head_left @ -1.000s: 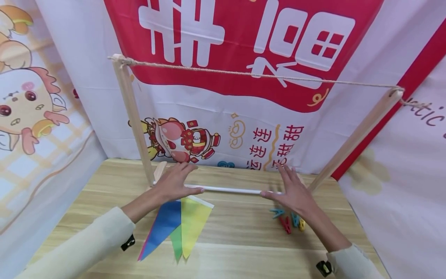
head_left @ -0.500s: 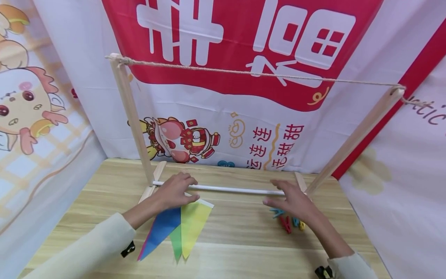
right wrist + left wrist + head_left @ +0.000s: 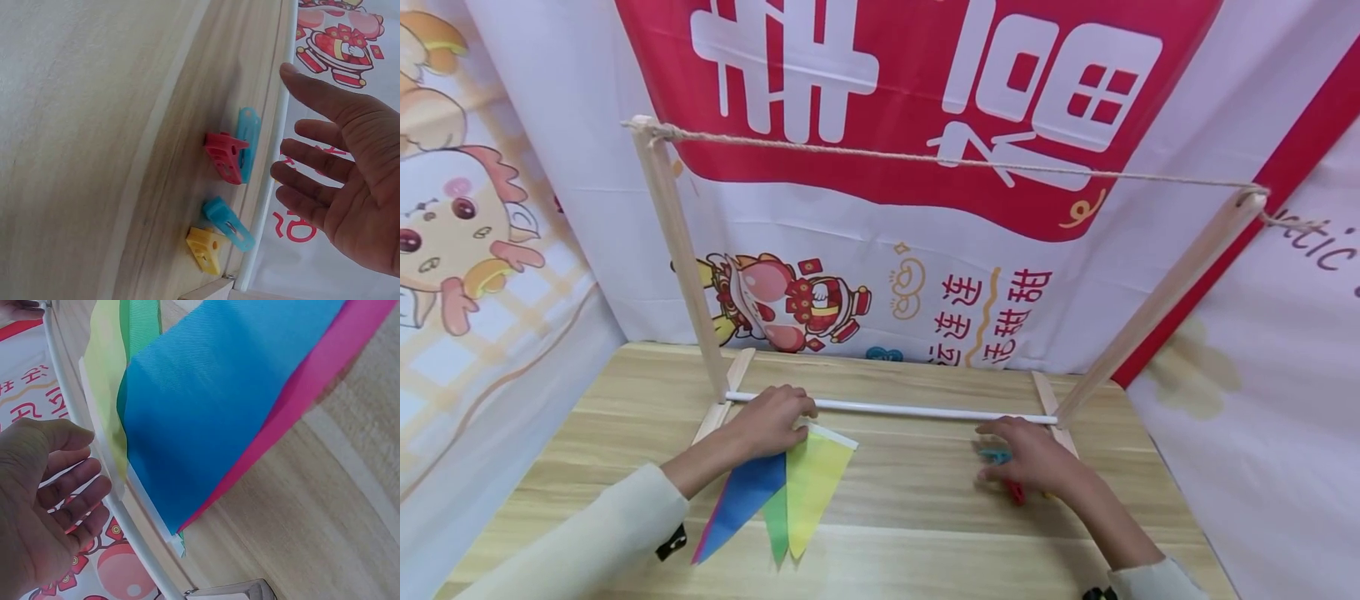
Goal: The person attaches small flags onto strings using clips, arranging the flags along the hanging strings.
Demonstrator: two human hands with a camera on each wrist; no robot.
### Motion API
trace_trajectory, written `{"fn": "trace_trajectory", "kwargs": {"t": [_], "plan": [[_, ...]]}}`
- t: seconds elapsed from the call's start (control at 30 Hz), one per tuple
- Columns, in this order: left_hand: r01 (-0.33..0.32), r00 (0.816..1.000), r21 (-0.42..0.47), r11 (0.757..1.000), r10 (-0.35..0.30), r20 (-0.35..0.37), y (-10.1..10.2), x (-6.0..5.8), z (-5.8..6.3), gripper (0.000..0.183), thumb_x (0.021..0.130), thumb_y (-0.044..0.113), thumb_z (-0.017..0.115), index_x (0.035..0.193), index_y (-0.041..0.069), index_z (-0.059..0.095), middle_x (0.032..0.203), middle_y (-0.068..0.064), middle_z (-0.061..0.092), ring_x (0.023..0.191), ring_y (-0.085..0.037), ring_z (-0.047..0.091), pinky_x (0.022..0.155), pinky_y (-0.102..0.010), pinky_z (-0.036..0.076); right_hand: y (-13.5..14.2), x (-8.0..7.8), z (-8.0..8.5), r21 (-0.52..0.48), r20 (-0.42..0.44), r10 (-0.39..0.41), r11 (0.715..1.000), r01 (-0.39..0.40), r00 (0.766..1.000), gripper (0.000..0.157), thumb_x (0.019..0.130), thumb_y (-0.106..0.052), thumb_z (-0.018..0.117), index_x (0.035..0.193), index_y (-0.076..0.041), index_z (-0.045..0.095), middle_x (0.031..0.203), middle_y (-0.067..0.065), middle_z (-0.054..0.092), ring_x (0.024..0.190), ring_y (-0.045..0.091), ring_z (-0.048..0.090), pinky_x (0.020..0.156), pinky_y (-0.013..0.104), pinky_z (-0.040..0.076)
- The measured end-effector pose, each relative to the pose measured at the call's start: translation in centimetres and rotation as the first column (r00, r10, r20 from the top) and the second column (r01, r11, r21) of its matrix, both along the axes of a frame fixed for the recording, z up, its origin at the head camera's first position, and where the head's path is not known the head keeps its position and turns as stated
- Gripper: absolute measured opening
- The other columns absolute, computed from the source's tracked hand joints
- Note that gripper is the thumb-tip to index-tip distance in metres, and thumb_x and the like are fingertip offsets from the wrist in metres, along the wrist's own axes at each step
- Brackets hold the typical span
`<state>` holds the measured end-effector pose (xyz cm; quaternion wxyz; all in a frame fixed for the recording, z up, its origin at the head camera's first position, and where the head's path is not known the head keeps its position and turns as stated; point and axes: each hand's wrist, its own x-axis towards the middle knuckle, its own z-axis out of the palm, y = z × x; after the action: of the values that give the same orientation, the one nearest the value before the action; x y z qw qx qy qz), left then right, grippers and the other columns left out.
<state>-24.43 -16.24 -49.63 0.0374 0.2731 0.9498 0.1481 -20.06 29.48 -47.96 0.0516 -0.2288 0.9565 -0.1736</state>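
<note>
pink pennant (image 3: 317, 378) mostly hidden, sleeves (image 3: 587, 527) cropped

The left grip (image 3: 773, 421) neared the pennants (image 3: 822, 483), right grip (image 3: 1033, 457) the clips (image 3: 226, 159).

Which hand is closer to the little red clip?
Right. The right hand is close by the red clip, not gripping it; the left hand is farther off, by the yellow flag.

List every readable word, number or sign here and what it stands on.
"福": sideways, white, on the red area of the backdrop.
"运连连": sideways, red, on the backdrop's white area.
"活甜甜": beside it.
"tic": on the right-hand cloth, preceding letters unclear.
Large white character left of "福": cut off, unreadable.
No text readable on the pennants or clothespins.
</note>
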Motion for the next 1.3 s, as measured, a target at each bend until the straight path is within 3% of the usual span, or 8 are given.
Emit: {"fn": "trace_trajectory", "kwargs": {"t": [0.23,0.5,0.73,0.87,0.97,1.07,1.2,1.3], "plan": [[0.032,0.999,-0.01,0.999,-0.032,-0.002,0.1,0.3,-0.3,0.019,0.1,0.008,0.083,0.118,0.009,0.085,0.111,-0.008,0.082,0.108,-0.028,0.073,0.104,-0.057,0.061,0.0,-0.2,-0.9,0.048,0.028,0.004,0.999,-0.005,1.0,0.069,0.082,-0.038,0.103,0.138,-0.008,0.077,0.137,0.013,0.079,0.13,0.038,0.073,0.112,0.062,0.059],[0.098,0.992,-0.002,0.995,-0.097,-0.083,0.1,0.3,-0.7,0.013,0.097,0.004,0.084,0.109,0.01,0.087,0.105,-0.007,0.083,0.101,-0.028,0.075,0.096,-0.054,0.064,-0.3,-0.4,-1.0,0.054,0.041,0.032,0.998,-0.035,0.999,0.065,0.081,-0.031,0.104,0.135,-0.005,0.077,0.131,0.01,0.08,0.122,0.031,0.074,0.111,0.058,0.061],[0.11,0.99,0.006,0.994,-0.109,-0.092,-0.1,0.1,-1.2,0.011,0.098,0.004,0.084,0.105,0.011,0.087,0.1,-0.004,0.083,0.095,-0.023,0.076,0.093,-0.051,0.065,-0.4,-0.6,-1.2,0.059,0.039,0.046,0.997,-0.048,0.998,0.06,0.081,-0.028,0.104,0.13,-0.006,0.078,0.126,0.008,0.081,0.119,0.029,0.075,0.108,0.055,0.062],[0.117,0.99,0.029,0.993,-0.114,-0.089,-0.2,-0.3,-1.4,0.013,0.097,0.001,0.082,0.098,0.013,0.085,0.09,0.002,0.08,0.08,-0.014,0.068,0.08,-0.039,0.062,-0.3,-0.7,-1.3,0.065,0.039,0.045,0.997,-0.047,0.998,0.049,0.084,-0.026,0.102,0.124,-0.008,0.08,0.119,0.005,0.081,0.113,0.025,0.075,0.104,0.053,0.063],[0.118,0.991,0.049,0.992,-0.114,-0.074,-0.2,-0.5,-1.5,0.017,0.097,0.0,0.082,0.089,0.015,0.082,0.078,0.007,0.071,0.07,-0.008,0.056,0.068,-0.028,0.052,-0.3,-0.7,-1.3,0.073,0.04,0.042,0.996,-0.044,0.998,0.042,0.087,-0.025,0.099,0.121,-0.009,0.082,0.117,0.004,0.082,0.113,0.026,0.076,0.104,0.052,0.063],[0.114,0.992,0.054,0.992,-0.111,-0.063,-0.2,-0.5,-1.3,0.02,0.098,0.001,0.082,0.085,0.016,0.08,0.072,0.01,0.064,0.067,-0.006,0.049,0.064,-0.023,0.044,-0.3,-0.7,-1.3,0.086,0.017,0.058,0.994,-0.059,0.998,0.036,0.089,-0.025,0.098,0.119,-0.01,0.083,0.114,0.002,0.082,0.112,0.027,0.076,0.102,0.052,0.064],[0.093,0.995,0.063,0.994,-0.09,-0.04,-0.1,-0.3,-1.1,0.013,0.099,0.001,0.083,0.092,0.013,0.083,0.08,0.006,0.073,0.071,-0.009,0.059,0.069,-0.027,0.055,-0.3,-0.8,-1.5,0.094,-0.017,0.083,0.992,-0.081,0.996,0.034,0.089,-0.026,0.097,0.118,-0.013,0.084,0.113,0.0,0.081,0.111,0.027,0.075,0.099,0.049,0.064],[0.067,0.998,0.076,0.995,-0.067,-0.009,-0.1,-0.2,-1.1,0.01,0.099,0.001,0.083,0.104,0.009,0.084,0.094,-0.001,0.082,0.084,-0.016,0.073,0.081,-0.038,0.067,-0.3,-0.9,-1.7,0.09,-0.025,0.082,0.993,-0.08,0.996,0.036,0.088,-0.028,0.098,0.117,-0.013,0.084,0.112,0.0,0.081,0.111,0.027,0.074,0.099,0.048,0.064]]}}
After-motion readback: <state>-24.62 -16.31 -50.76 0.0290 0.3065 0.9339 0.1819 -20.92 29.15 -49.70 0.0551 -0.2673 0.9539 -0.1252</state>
